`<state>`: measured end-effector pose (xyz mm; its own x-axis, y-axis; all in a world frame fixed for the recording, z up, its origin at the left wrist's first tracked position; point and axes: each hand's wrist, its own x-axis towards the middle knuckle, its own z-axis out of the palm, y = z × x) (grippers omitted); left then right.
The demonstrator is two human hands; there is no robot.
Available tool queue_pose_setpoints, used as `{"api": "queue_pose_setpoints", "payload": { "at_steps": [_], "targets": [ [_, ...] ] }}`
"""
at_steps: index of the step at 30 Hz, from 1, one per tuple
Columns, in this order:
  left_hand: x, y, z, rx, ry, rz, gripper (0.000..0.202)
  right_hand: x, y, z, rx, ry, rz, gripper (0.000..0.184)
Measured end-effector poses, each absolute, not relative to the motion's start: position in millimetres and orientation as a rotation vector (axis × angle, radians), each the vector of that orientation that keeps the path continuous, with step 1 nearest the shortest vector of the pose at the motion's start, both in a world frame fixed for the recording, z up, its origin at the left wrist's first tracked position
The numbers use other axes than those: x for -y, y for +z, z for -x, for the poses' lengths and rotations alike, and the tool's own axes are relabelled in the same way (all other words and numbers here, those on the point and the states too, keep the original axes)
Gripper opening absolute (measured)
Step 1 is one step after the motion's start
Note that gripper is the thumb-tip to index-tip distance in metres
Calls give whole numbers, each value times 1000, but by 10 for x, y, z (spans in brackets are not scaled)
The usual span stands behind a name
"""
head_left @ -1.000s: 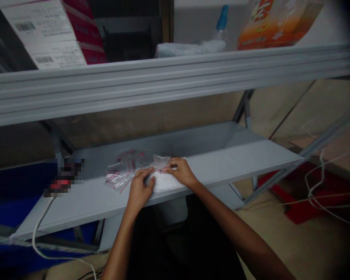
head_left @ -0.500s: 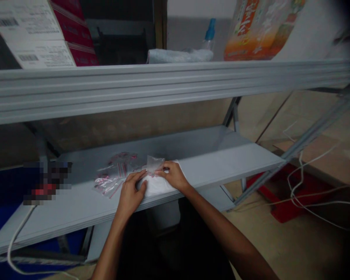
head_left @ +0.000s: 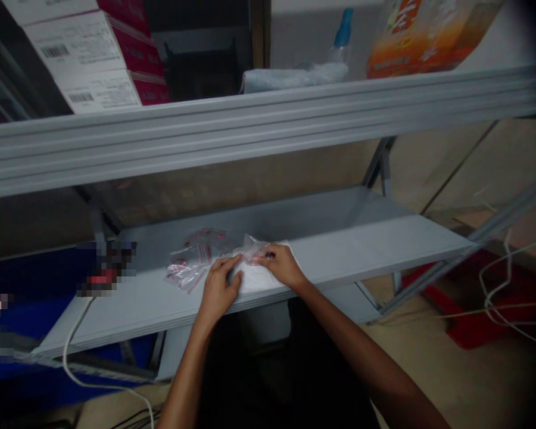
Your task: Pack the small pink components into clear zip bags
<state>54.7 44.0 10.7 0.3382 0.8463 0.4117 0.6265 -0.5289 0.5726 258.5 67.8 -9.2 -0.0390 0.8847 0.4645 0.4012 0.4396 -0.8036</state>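
Note:
Both my hands rest on the lower grey shelf point(head_left: 366, 238) near its front edge. My left hand point(head_left: 220, 287) pinches the near edge of a small clear plastic bag point(head_left: 254, 247), thumb and fingers closed. My right hand point(head_left: 282, 265) grips the same bag from the right, fingers curled on it. Under the bag lies a white sheet or pad point(head_left: 256, 278). Just left of my hands is a heap of several small clear zip bags with red strips point(head_left: 192, 259).
An upper grey shelf point(head_left: 268, 122) carries white and red boxes point(head_left: 89, 59), a folded cloth with a spray bottle point(head_left: 339, 42) and an orange package point(head_left: 424, 36). A white cable point(head_left: 74, 357) hangs at the left. Loose white wires point(head_left: 495, 286) and a red object lie on the floor at right.
The view swung left and back again. My hands stay on the small clear bag, its top now a little more crumpled between my fingers.

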Motion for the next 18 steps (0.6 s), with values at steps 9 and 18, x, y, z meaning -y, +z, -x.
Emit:
{"api": "queue_pose_setpoints", "payload": {
  "at_steps": [9,18],
  "targets": [
    [-457,73,-547,-1359,1013,-2320,37,-690,-103,-2617,1594,632,1131,15],
    [-419,104,-565,-1322,1076,-2295,39,-711,-166,-2623,1494,669,1142,22]
  ]
}}
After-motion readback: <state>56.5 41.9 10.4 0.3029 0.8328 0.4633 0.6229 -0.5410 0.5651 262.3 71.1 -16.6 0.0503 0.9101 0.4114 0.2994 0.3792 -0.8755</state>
